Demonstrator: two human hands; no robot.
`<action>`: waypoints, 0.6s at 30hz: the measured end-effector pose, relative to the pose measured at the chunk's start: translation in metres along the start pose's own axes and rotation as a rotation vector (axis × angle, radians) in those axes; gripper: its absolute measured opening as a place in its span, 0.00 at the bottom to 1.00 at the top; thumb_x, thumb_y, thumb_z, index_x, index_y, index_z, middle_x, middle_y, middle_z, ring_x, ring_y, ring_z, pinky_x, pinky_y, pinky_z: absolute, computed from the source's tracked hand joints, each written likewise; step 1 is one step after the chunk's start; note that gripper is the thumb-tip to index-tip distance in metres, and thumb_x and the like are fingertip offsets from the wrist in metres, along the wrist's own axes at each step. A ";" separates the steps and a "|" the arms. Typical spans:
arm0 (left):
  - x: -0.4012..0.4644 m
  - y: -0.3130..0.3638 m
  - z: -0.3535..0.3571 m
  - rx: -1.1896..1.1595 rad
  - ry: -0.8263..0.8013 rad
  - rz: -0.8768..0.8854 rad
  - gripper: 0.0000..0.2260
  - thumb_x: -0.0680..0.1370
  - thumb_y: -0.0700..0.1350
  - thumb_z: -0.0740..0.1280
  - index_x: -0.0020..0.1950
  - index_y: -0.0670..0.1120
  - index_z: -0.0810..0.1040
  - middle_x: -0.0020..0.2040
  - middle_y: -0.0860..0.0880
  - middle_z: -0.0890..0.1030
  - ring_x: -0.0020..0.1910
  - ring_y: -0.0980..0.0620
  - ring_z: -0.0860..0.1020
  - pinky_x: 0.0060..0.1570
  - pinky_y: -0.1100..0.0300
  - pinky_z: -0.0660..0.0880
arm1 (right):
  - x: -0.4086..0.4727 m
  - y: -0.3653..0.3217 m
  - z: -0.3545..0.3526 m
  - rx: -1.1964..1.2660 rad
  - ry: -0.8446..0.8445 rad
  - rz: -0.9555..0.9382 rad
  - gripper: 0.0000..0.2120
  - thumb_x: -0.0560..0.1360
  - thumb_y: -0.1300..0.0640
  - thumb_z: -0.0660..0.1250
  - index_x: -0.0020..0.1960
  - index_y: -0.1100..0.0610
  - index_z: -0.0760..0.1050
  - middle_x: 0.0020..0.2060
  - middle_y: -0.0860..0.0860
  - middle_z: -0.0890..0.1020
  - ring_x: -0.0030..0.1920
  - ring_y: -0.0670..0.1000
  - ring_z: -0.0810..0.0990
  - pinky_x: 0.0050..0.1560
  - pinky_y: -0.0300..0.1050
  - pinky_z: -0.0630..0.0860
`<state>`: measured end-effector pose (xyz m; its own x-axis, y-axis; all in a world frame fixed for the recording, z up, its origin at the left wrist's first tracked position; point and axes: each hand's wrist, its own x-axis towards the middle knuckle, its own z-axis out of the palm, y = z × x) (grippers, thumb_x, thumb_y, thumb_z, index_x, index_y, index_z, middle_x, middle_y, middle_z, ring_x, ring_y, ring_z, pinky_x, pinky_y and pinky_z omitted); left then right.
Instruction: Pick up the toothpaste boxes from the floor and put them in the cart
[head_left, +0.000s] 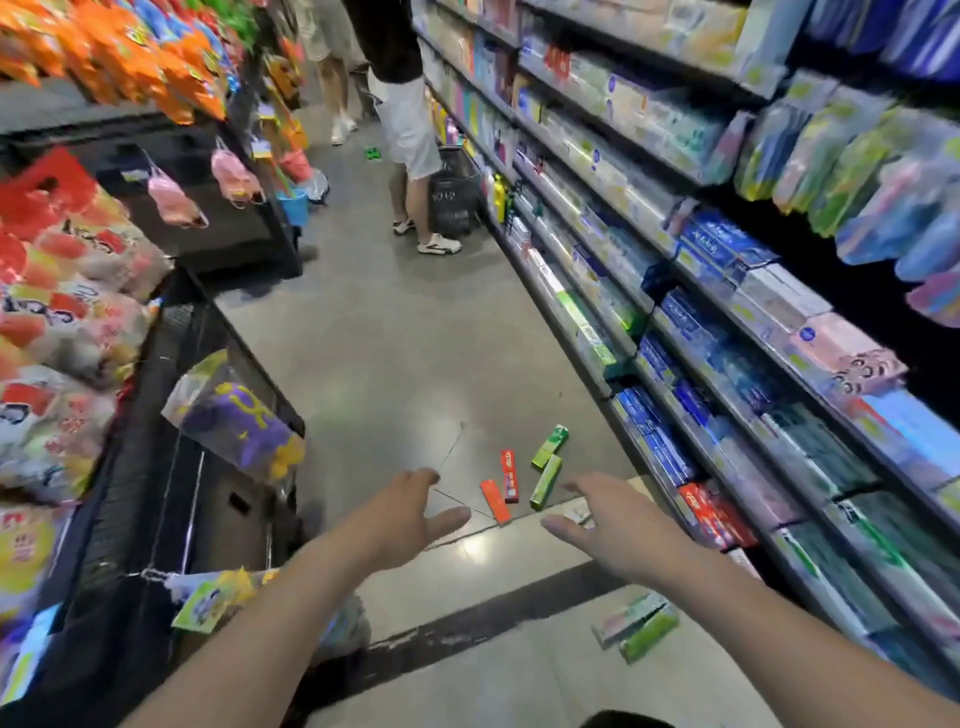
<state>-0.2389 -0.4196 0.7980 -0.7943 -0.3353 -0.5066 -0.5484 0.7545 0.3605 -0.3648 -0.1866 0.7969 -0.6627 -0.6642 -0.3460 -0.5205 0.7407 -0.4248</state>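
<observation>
Two green toothpaste boxes (636, 626) lie on the floor (395, 364) just below the right hand (608, 525). Both arms reach forward, the right hand and the left hand (415, 512) spread flat, holding nothing. Beyond the fingertips lie four more: two red boxes (503, 491) and two green ones (548, 467). Farther off, a black basket (454, 192) stands beside a shopper; its contents can't be made out.

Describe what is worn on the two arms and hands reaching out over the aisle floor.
Nothing is worn that the view shows. The left hand and right hand are bare, with no gloves, rings, watch or bracelets. Both forearms are bare to the frame's lower edge; no sleeve shows.
</observation>
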 end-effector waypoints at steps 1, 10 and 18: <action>0.020 0.002 -0.007 0.006 -0.012 0.017 0.35 0.76 0.66 0.61 0.77 0.48 0.61 0.75 0.46 0.65 0.71 0.48 0.68 0.68 0.56 0.64 | 0.014 0.003 -0.002 0.008 0.000 0.017 0.36 0.70 0.25 0.54 0.68 0.48 0.70 0.62 0.47 0.76 0.62 0.49 0.74 0.61 0.49 0.73; 0.223 0.036 -0.036 0.067 -0.160 0.082 0.33 0.77 0.66 0.61 0.76 0.48 0.62 0.73 0.46 0.68 0.68 0.46 0.71 0.66 0.54 0.68 | 0.185 0.062 -0.027 0.032 -0.042 0.148 0.30 0.75 0.33 0.60 0.69 0.51 0.68 0.65 0.51 0.76 0.64 0.54 0.74 0.62 0.52 0.72; 0.419 0.023 0.004 -0.030 -0.191 -0.004 0.32 0.76 0.66 0.62 0.73 0.47 0.64 0.70 0.44 0.72 0.65 0.45 0.74 0.64 0.48 0.71 | 0.356 0.136 0.006 0.082 -0.049 0.308 0.26 0.75 0.38 0.64 0.65 0.54 0.70 0.61 0.53 0.76 0.61 0.55 0.76 0.60 0.52 0.74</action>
<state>-0.5837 -0.5408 0.5908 -0.7296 -0.2236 -0.6463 -0.5615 0.7353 0.3795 -0.6682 -0.3234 0.6110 -0.7548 -0.4152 -0.5078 -0.2526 0.8984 -0.3591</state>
